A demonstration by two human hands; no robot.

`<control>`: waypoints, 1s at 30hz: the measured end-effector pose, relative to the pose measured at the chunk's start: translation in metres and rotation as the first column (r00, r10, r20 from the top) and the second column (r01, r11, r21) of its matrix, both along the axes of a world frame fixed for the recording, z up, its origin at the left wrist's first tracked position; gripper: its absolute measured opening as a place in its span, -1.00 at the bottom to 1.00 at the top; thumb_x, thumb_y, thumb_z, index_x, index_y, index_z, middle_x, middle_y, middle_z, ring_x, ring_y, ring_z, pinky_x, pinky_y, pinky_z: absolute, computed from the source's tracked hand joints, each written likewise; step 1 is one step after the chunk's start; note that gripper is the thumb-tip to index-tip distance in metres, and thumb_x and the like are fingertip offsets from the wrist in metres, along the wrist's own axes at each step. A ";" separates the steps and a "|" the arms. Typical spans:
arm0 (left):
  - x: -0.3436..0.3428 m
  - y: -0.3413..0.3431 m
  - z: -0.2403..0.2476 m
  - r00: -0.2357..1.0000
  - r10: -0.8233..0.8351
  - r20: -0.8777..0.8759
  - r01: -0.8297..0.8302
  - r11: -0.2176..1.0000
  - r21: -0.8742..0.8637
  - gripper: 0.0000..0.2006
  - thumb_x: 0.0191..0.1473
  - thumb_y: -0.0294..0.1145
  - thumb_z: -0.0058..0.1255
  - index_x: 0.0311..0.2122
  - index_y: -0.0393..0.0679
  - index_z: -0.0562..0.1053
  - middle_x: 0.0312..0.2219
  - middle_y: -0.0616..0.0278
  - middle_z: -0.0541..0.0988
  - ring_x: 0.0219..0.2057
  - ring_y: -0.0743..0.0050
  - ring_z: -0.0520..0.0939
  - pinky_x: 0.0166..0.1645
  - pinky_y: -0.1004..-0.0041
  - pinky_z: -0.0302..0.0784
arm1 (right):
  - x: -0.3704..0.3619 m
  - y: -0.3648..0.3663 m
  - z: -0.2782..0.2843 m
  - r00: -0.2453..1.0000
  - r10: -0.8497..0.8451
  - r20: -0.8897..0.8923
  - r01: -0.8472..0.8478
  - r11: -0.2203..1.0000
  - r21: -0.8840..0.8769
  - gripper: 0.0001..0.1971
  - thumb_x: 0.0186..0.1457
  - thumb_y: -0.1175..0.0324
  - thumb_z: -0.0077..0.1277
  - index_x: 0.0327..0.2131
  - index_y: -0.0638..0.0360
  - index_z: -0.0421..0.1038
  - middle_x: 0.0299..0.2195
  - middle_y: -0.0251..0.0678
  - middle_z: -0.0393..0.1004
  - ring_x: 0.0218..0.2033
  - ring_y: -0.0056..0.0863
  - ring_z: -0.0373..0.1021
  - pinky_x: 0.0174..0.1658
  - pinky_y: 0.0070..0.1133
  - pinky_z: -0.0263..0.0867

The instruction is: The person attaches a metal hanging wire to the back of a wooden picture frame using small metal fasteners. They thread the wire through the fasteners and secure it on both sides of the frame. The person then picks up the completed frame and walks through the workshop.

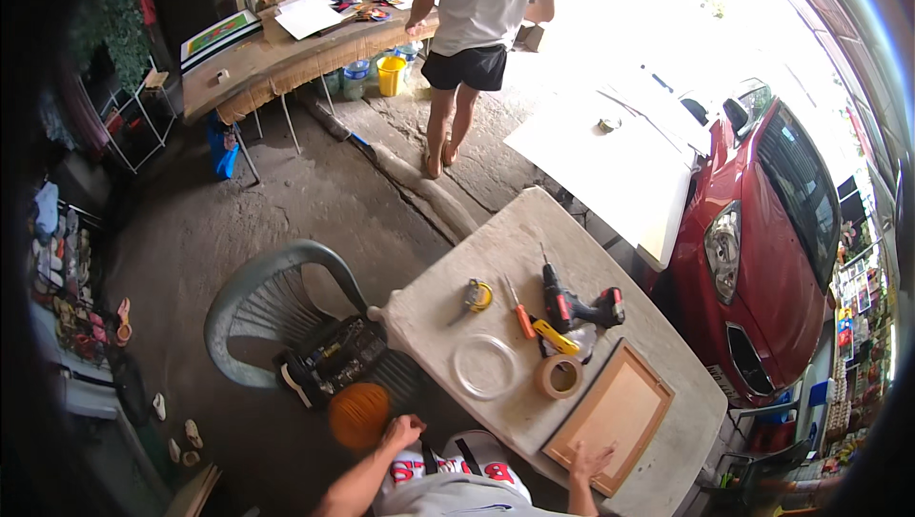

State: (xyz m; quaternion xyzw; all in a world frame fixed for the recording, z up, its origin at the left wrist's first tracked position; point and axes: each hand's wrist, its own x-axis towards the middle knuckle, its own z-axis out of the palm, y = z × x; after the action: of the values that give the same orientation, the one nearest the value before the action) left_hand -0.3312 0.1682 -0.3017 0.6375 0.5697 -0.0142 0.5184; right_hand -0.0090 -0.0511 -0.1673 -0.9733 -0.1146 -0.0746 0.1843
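My right hand (593,461) lies open, fingers spread, on the lower edge of a wooden picture frame (618,412) with its brown backing up. Over my lap, my left hand (404,429) is closed with curled fingers; whether anything is in it is hidden. Beside that hand is a round orange-brown object (359,415). On the table (457,245), left of the picture frame, sit a roll of brown tape (559,377) and a clear ring-shaped coil (484,367). Farther back are a yellow utility knife (555,337), a screwdriver (520,309), a cordless drill (572,300) and a tape measure (477,295).
Left of the table stands a green plastic chair (253,293) with a black tool bag (334,360) on it. A white board (620,164) and a red car (777,250) are at the right. Another person (477,12) stands by a long workbench (257,64).
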 end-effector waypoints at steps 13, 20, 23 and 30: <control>0.113 -0.011 0.070 0.914 0.010 -0.407 -0.099 0.975 -0.198 -0.50 0.02 0.05 0.03 -0.31 -0.31 0.56 -0.43 -0.06 0.62 -0.52 0.13 0.67 -0.31 0.24 0.60 | 0.045 -0.059 0.006 0.818 0.343 -0.461 -0.111 0.881 0.460 -0.34 -0.14 0.56 0.04 0.13 0.13 0.15 -0.36 -0.18 0.32 -0.27 -0.26 0.29 -0.16 -0.36 0.22; 0.198 -0.079 0.210 0.730 -0.667 -0.149 0.683 0.710 0.171 -0.61 0.03 -0.01 -0.02 -0.26 -0.14 0.53 -0.36 0.04 0.59 -0.29 0.10 0.61 -0.19 0.23 0.51 | 0.054 -0.098 0.000 0.972 0.204 -0.116 -0.174 0.959 0.225 -0.34 -0.18 0.54 0.11 0.10 0.15 0.18 -0.09 -0.05 0.26 0.04 -0.06 0.17 0.05 -0.29 0.11; 0.291 -0.124 0.205 0.548 -0.785 0.289 0.649 0.617 0.445 -0.74 0.09 -0.18 -0.01 -0.29 -0.18 0.50 -0.43 0.08 0.54 -0.36 0.11 0.59 -0.24 0.26 0.48 | 0.061 -0.107 -0.009 0.959 0.270 -0.089 -0.232 0.923 0.306 -0.31 -0.18 0.55 0.09 0.13 0.19 0.15 -0.12 -0.03 0.29 -0.05 -0.05 0.26 -0.02 -0.31 0.19; 0.432 -0.212 0.099 -0.067 -0.992 -0.104 0.501 -0.123 0.857 -0.74 -0.20 -0.28 0.12 -0.32 -0.11 0.52 -0.28 0.22 0.52 -0.19 0.22 0.50 -0.06 0.25 0.38 | 0.068 -0.111 -0.011 0.889 -0.053 -0.455 0.276 0.855 0.439 -0.28 -0.03 0.52 0.01 0.22 0.34 -0.06 -0.05 0.15 0.31 -0.16 0.03 0.36 -0.14 -0.28 0.31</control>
State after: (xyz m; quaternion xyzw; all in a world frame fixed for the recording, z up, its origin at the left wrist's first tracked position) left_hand 0.1010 -0.0435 -0.2024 0.9336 -0.2547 0.0770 0.2398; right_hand 0.0589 -0.1621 -0.1780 -0.8924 0.0373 0.0976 0.4390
